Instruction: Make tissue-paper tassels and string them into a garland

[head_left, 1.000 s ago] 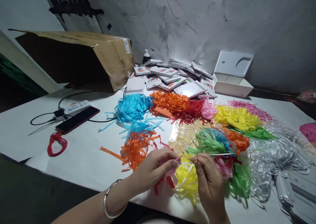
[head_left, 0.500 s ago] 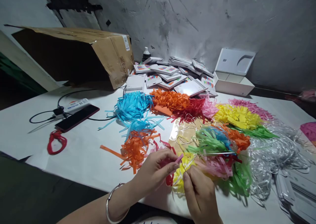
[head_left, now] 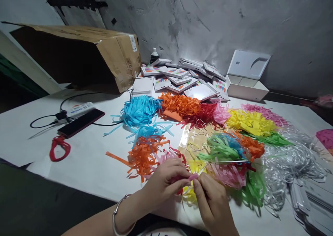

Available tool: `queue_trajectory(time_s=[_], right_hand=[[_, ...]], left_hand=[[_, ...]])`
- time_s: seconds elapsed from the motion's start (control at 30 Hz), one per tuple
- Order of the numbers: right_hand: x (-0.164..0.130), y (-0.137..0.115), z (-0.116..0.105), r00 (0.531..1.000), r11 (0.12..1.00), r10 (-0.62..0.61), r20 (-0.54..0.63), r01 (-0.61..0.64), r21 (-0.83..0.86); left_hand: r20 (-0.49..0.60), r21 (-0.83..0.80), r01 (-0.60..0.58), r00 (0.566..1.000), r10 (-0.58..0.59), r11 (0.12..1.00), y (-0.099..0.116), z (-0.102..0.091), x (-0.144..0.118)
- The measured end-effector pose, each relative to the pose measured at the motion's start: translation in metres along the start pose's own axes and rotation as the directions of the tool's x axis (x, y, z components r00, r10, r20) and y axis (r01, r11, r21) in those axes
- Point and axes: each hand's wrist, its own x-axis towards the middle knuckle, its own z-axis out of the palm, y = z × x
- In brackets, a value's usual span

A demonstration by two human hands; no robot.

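Note:
My left hand, with a silver bangle on its wrist, pinches the top of a pink paper tassel between thumb and fingers. My right hand meets it fingertip to fingertip at the same spot and pinches something thin against the tassel; what it holds is too small to tell. Under both hands lies a yellow tassel. A string of tassels runs off to the right: green, blue, orange and pink.
Piles of cut paper fringe cover the white table: blue, orange, red, yellow. Silver ribbon lies right. A phone, red scissors, a cardboard box, stacked packets and a white box lie beyond.
My right hand has moved left and closer to my left hand, so the fingertips now touch at the pink tassel. The yellow tassel has shifted left beneath them.

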Motion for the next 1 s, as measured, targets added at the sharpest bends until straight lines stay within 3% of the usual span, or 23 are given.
queue_trajectory(time_s=[0.13, 0.3, 0.43, 0.5, 0.6, 0.67, 0.73, 0.87, 0.93, 1.0], right_hand=[[-0.001, 0.003, 0.001, 0.99, 0.982, 0.128, 0.05, -0.134, 0.132], [-0.003, 0.01, 0.007, 0.965, 0.935, 0.261, -0.028, -0.246, 0.256], [-0.007, 0.014, 0.014, 0.938, 0.916, 0.329, -0.105, -0.291, 0.276], [-0.009, 0.016, 0.015, 0.941, 0.901, 0.333, -0.059, -0.299, 0.316], [-0.012, 0.017, 0.015, 0.949, 0.879, 0.314, 0.006, -0.293, 0.377], [-0.012, 0.016, 0.015, 0.956, 0.868, 0.29, 0.039, -0.279, 0.41], [-0.01, 0.013, 0.017, 0.969, 0.887, 0.244, 0.034, -0.237, 0.395], [-0.004, 0.006, 0.02, 0.989, 0.975, 0.119, -0.09, -0.099, 0.201], [-0.004, 0.01, 0.015, 0.992, 0.997, 0.056, -0.115, -0.048, 0.067], [-0.007, 0.024, 0.0, 0.993, 0.994, 0.002, -0.114, -0.015, -0.111]], left_hand=[[-0.005, 0.108, -0.105, 0.994, 0.106, 0.989, -0.002, -0.002, -0.001], [-0.019, 0.322, -0.247, 0.963, 0.267, 0.914, -0.007, 0.0, -0.001], [-0.036, 0.343, -0.269, 0.954, 0.298, 0.9, -0.007, 0.006, -0.002], [-0.033, 0.255, -0.22, 0.971, 0.236, 0.942, -0.006, 0.007, -0.003], [0.039, -0.028, 0.014, 0.999, -0.013, 1.0, -0.002, 0.005, -0.002], [0.112, -0.209, 0.199, 0.977, -0.179, 0.957, 0.0, 0.004, -0.001], [0.123, -0.273, 0.266, 0.963, -0.24, 0.925, 0.002, 0.005, 0.0], [-0.108, -0.112, 0.102, 0.988, -0.114, 0.988, 0.002, 0.013, 0.0], [-0.259, -0.046, 0.035, 0.965, -0.045, 0.998, 0.001, 0.009, 0.001], [-0.409, -0.058, 0.038, 0.911, -0.058, 0.998, -0.002, -0.004, 0.003]])
